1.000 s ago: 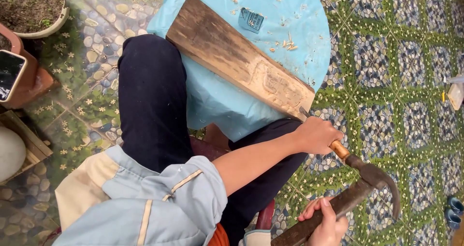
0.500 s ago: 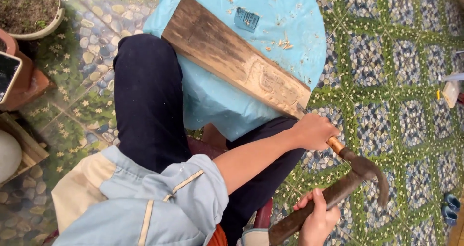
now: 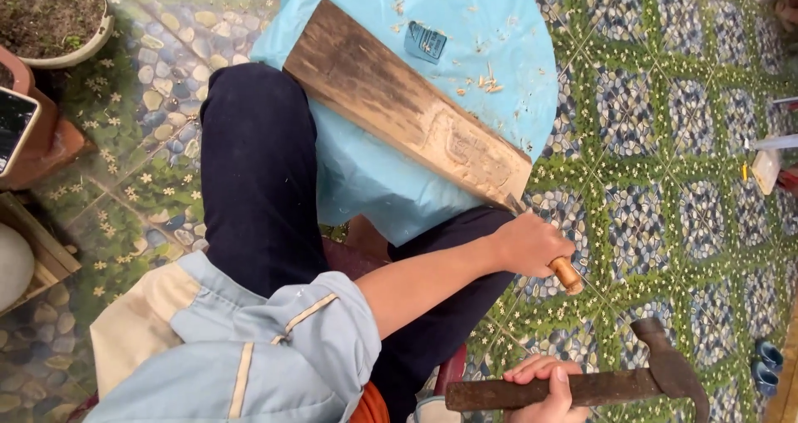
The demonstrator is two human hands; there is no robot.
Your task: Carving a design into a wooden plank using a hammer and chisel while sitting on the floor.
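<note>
A weathered wooden plank (image 3: pixel 391 99) lies slanted across a light blue sheet (image 3: pixel 499 32) over my lap, with shallow carving near its lower end. My left hand (image 3: pixel 528 244) grips a chisel with a wooden handle (image 3: pixel 568 275), its blade set against that carved end. My right hand (image 3: pixel 544 386) holds a hammer (image 3: pixel 657 373) by its worn wooden shaft, low at the frame's bottom edge. The dark hammer head sits apart from the chisel's butt. Wood chips (image 3: pixel 486 82) are scattered on the sheet.
The floor (image 3: pixel 665 140) is green and pebble-patterned tile. A plant pot with soil (image 3: pixel 50 16) and a dark-screened device on a terracotta stand (image 3: pixel 17 124) are at the left. Blue sandals (image 3: pixel 769 361) and a small white object (image 3: pixel 765 169) lie at the right.
The hammer head, which was at the chisel's butt half a second ago, has drawn back down and away. My left hand and the chisel stay at the plank's end.
</note>
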